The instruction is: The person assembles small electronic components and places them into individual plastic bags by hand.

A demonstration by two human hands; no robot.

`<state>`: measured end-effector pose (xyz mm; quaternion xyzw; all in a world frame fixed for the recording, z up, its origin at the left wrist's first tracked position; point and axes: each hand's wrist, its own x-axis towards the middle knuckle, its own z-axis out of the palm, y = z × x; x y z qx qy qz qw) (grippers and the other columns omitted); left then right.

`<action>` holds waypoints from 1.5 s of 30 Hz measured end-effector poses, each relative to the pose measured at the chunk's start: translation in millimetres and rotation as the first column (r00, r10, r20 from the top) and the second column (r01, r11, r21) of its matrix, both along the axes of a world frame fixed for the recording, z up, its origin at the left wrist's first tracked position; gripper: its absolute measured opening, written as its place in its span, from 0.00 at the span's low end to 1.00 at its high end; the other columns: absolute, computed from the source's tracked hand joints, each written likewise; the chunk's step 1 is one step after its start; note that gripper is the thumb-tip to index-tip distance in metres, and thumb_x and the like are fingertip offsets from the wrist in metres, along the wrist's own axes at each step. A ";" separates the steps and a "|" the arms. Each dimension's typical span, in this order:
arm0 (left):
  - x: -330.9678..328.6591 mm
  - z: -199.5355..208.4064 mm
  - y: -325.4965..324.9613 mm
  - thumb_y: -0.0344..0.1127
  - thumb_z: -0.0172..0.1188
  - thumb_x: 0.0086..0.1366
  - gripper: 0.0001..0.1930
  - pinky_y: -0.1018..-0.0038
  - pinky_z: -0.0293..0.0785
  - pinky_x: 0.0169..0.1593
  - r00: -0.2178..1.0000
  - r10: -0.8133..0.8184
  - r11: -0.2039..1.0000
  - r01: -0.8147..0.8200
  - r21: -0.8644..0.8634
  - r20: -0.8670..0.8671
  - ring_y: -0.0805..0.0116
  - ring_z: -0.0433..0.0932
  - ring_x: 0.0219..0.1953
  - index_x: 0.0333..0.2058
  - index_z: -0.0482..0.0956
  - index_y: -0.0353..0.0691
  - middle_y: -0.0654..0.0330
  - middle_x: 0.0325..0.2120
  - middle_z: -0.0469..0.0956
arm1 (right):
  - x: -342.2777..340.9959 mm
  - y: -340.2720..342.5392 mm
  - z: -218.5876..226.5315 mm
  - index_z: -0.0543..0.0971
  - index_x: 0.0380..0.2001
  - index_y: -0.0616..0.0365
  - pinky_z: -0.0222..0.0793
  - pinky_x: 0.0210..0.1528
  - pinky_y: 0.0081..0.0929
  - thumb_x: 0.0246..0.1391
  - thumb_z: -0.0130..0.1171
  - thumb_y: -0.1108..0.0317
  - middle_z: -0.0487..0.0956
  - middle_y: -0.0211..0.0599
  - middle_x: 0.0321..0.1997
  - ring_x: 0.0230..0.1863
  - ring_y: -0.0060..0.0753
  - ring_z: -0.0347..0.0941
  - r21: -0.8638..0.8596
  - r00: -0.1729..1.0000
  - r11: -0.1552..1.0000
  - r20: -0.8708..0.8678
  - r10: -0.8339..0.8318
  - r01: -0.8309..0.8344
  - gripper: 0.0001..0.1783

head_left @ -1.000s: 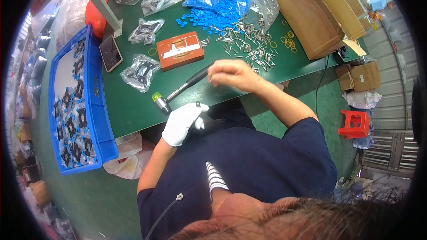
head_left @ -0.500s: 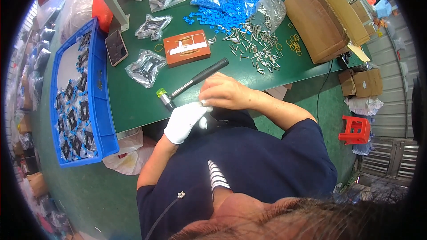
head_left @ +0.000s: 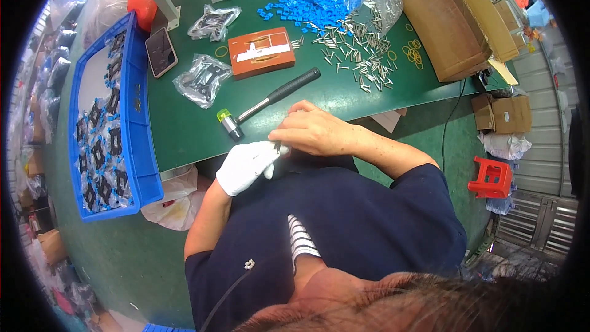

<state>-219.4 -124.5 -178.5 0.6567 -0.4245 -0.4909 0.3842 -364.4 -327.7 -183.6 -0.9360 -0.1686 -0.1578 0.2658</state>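
Note:
At the near edge of the green table my left hand (head_left: 247,166), in a white glove, meets my bare right hand (head_left: 310,131). Both are closed, fingertips together around something small and dark, mostly covered by the fingers. Just beyond them on the tabletop lies a hammer (head_left: 279,93) with a black grip, its head green at one end and black at the other. Farther back sits an orange-brown box (head_left: 264,71). Clear bags with black frame-shaped parts (head_left: 204,80) lie to its left.
A blue tray (head_left: 140,129) of bagged black parts stands left, beside a phone (head_left: 161,53). Loose metal pins (head_left: 362,58), small blue pieces (head_left: 295,13) and rubber bands (head_left: 413,55) lie at the back. A cardboard box (head_left: 439,31) stands right; a red stool (head_left: 490,175) is on the floor.
My hands have moved slightly left, still together at the fingertips. The right fingers have shifted over the left ones. The view has tilted a little; the things on the table appear unmoved.

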 end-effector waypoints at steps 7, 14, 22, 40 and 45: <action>-4.5 -9.7 8.7 0.43 0.56 0.74 0.15 0.77 0.71 0.33 0.989 -0.033 0.999 0.038 0.031 -0.141 0.78 0.75 0.25 0.44 0.87 0.39 0.66 0.21 0.79 | -3.7 7.5 -15.4 0.82 0.44 0.54 0.70 0.56 0.41 0.54 0.66 0.71 0.80 0.32 0.36 0.39 0.37 0.77 0.044 0.995 0.997 0.073 0.065 -0.069 0.13; -7.2 -3.2 9.0 0.37 0.57 0.72 0.13 0.77 0.73 0.33 0.972 0.007 0.996 0.014 0.090 -0.235 0.76 0.77 0.25 0.44 0.87 0.36 0.62 0.23 0.81 | -9.7 18.0 -33.4 0.81 0.40 0.55 0.72 0.53 0.40 0.49 0.69 0.71 0.78 0.32 0.33 0.37 0.38 0.76 0.056 0.984 0.998 0.179 -0.019 0.009 0.13; 0.9 -6.0 7.1 0.42 0.56 0.73 0.15 0.76 0.74 0.37 0.989 -0.116 0.993 0.115 0.013 0.093 0.75 0.78 0.28 0.44 0.86 0.38 0.62 0.26 0.82 | -7.4 18.6 -36.2 0.79 0.39 0.54 0.71 0.55 0.38 0.52 0.68 0.68 0.78 0.30 0.33 0.38 0.34 0.77 -0.011 0.975 0.998 0.216 -0.051 0.055 0.12; -10.5 -11.4 8.7 0.40 0.55 0.73 0.14 0.77 0.72 0.34 0.996 -0.069 0.996 0.072 0.057 -0.056 0.77 0.75 0.26 0.40 0.87 0.38 0.64 0.24 0.81 | -16.1 39.5 -59.9 0.78 0.37 0.56 0.74 0.56 0.44 0.47 0.70 0.74 0.78 0.31 0.32 0.36 0.35 0.77 0.178 0.947 0.975 0.267 -0.177 0.132 0.14; -12.4 -16.9 9.5 0.40 0.55 0.73 0.14 0.78 0.71 0.34 0.995 -0.034 0.999 0.036 0.028 -0.096 0.77 0.75 0.25 0.39 0.87 0.38 0.63 0.24 0.81 | -18.2 45.9 -68.2 0.78 0.37 0.55 0.73 0.57 0.44 0.47 0.69 0.75 0.78 0.31 0.32 0.37 0.34 0.77 0.207 0.929 0.960 0.277 -0.244 0.191 0.14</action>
